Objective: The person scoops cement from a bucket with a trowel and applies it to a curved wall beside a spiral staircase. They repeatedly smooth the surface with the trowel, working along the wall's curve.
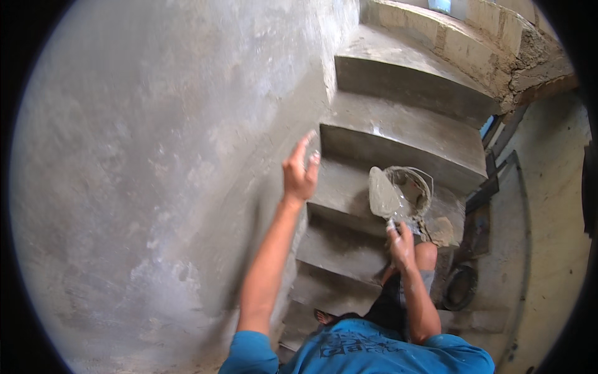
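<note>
My right hand (402, 248) is closed round the handle of a trowel. Its rounded blade (383, 192), smeared with wet grey mortar, lies over the left side of a bucket (428, 198). That bucket stands on a concrete step, caked with mortar, with a thin wire handle and some mortar inside. My left hand (301, 172) is raised beside the grey plastered wall (156, 137), thumb and fingers apart and nothing in it. Pale mortar marks its fingertips. Whether it touches the wall I cannot tell.
Concrete stairs (405, 121) climb ahead and drop below me. A rough block ledge (461, 47) edges the upper right, with a bluish container (440, 5) on it. Mortar lumps (441, 232) lie beside the bucket. A dark round object (461, 288) sits at the lower right.
</note>
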Demonstrator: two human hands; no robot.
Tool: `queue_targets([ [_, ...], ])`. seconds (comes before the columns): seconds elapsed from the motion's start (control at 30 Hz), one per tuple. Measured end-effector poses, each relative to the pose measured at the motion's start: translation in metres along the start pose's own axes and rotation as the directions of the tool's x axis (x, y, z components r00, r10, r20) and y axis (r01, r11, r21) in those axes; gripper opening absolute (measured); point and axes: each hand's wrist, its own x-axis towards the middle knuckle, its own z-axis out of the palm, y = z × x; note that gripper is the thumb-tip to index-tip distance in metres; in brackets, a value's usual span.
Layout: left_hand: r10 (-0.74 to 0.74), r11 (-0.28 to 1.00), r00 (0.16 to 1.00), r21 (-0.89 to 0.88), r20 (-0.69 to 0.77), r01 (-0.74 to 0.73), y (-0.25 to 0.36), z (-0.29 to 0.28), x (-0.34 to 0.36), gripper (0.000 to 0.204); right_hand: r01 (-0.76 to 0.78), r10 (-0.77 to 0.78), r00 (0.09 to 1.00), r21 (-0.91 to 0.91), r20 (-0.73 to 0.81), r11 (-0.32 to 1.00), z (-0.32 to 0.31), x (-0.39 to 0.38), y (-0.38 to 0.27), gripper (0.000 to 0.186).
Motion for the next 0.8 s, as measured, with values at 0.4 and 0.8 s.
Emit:
queue_targets([
  [0.4,-0.62,0.733,0.731,-0.124,0.285,0.669,-0.061,0.177,-0.224,0.053,0.252,-0.236,0.956,-0.902,0.176,0.35,-0.138,0.058,-0.06,0.04],
  [0.8,-0.658,0.71,0.592,0.119,0.465,0.694,-0.068,0.224,-0.181,0.063,0.357,-0.045,0.933,-0.933,0.356,0.032,-0.101,0.158,-0.036,0.02],
])
